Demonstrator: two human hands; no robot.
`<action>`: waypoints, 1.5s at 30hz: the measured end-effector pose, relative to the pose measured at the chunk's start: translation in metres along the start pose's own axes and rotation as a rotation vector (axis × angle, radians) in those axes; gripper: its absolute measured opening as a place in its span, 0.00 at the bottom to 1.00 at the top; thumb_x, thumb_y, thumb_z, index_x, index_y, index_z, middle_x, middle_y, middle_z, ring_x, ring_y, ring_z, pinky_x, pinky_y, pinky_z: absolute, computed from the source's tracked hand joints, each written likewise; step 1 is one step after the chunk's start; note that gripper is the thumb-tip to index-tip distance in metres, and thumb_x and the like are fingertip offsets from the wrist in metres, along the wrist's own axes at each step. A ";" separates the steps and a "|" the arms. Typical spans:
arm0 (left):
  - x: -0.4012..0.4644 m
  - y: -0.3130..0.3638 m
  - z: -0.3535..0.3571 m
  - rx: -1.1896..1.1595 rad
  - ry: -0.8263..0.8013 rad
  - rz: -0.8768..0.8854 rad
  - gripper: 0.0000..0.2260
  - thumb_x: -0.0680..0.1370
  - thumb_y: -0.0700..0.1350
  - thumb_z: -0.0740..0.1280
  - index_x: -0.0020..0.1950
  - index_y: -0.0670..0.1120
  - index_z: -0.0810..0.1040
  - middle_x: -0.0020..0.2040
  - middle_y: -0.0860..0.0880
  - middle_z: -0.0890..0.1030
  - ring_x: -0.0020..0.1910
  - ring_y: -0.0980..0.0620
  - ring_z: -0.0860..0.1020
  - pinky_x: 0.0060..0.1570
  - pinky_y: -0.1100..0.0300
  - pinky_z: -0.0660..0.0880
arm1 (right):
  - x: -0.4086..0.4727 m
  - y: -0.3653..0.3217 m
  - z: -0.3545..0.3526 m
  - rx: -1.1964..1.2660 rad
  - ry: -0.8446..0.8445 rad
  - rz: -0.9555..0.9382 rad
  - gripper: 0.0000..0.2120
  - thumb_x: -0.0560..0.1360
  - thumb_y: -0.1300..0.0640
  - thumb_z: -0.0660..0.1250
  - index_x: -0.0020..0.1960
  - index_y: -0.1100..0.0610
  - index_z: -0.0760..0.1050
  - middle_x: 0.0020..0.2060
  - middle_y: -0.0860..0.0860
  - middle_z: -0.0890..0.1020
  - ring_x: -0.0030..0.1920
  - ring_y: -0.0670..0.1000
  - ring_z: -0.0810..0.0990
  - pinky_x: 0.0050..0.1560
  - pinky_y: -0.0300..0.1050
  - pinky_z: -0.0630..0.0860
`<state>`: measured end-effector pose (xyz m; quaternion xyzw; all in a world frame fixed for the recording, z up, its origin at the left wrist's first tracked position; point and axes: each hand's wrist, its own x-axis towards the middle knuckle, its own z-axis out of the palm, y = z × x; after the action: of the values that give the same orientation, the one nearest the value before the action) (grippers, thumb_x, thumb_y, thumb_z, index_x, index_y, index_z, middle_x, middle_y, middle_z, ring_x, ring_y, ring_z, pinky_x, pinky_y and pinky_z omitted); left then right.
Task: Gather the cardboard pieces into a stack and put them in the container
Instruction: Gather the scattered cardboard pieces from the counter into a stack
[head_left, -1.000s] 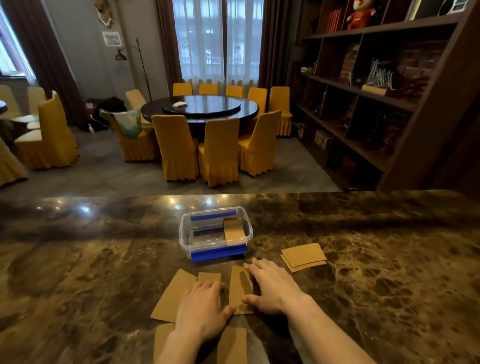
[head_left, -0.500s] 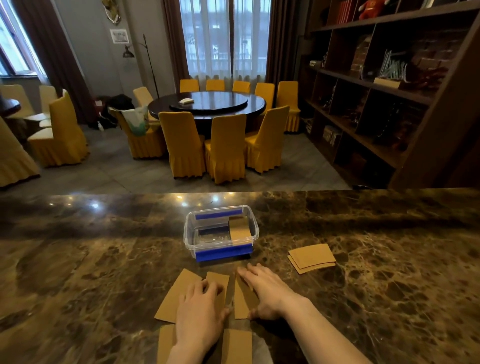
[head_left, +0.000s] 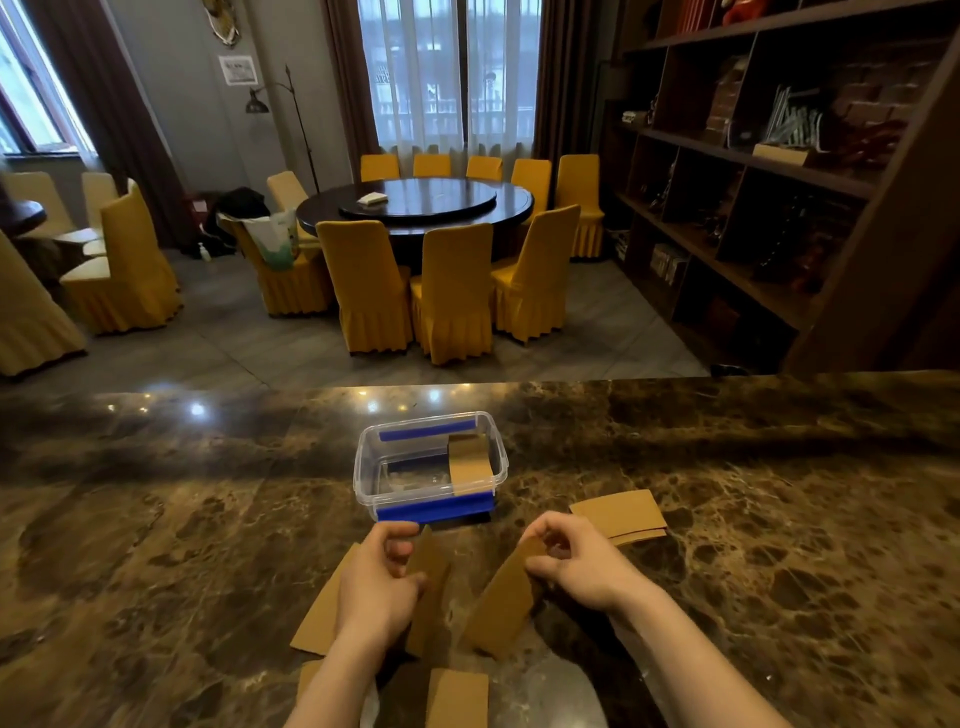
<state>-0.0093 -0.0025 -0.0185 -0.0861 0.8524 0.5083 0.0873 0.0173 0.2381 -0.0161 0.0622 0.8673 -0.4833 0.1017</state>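
Observation:
A clear plastic container with blue clips stands on the marble counter, one cardboard piece leaning inside it at the right. Just in front, my left hand pinches a brown cardboard piece lifted on edge. My right hand pinches another cardboard piece, tilted up off the counter. A flat piece lies left of my left hand. Two more pieces lie near the bottom edge. A small stack of cardboard rests to the right of the container.
The dark marble counter stretches wide to both sides, its far edge just behind the container. Beyond it are a round dining table with yellow chairs and wooden shelves at the right.
Both hands lay flat on the pieces before. Now each has pinched one piece and lifted it off the counter, tilted on edge. The camera has tilted a little.

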 end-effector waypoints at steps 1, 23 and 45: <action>0.001 0.005 0.002 -0.065 -0.003 0.020 0.22 0.72 0.30 0.74 0.54 0.55 0.78 0.52 0.48 0.82 0.48 0.49 0.82 0.52 0.48 0.83 | -0.001 0.001 -0.004 0.051 -0.025 -0.004 0.07 0.77 0.58 0.71 0.48 0.45 0.79 0.48 0.48 0.84 0.50 0.47 0.83 0.51 0.45 0.83; -0.004 0.018 0.042 -0.229 -0.278 0.086 0.18 0.77 0.43 0.74 0.61 0.60 0.74 0.60 0.55 0.78 0.58 0.54 0.79 0.48 0.61 0.78 | 0.011 0.007 0.024 0.667 -0.040 0.128 0.18 0.74 0.62 0.75 0.62 0.53 0.77 0.50 0.54 0.88 0.52 0.54 0.87 0.58 0.59 0.81; 0.013 0.002 -0.046 -0.122 0.064 -0.156 0.05 0.81 0.42 0.68 0.51 0.53 0.80 0.48 0.47 0.86 0.47 0.47 0.84 0.50 0.43 0.82 | 0.031 -0.015 0.049 0.730 -0.066 0.278 0.15 0.77 0.69 0.66 0.58 0.53 0.78 0.47 0.53 0.88 0.52 0.54 0.85 0.45 0.46 0.79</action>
<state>-0.0248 -0.0431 0.0022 -0.1737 0.8129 0.5480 0.0937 -0.0098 0.1890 -0.0365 0.1956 0.6178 -0.7434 0.1653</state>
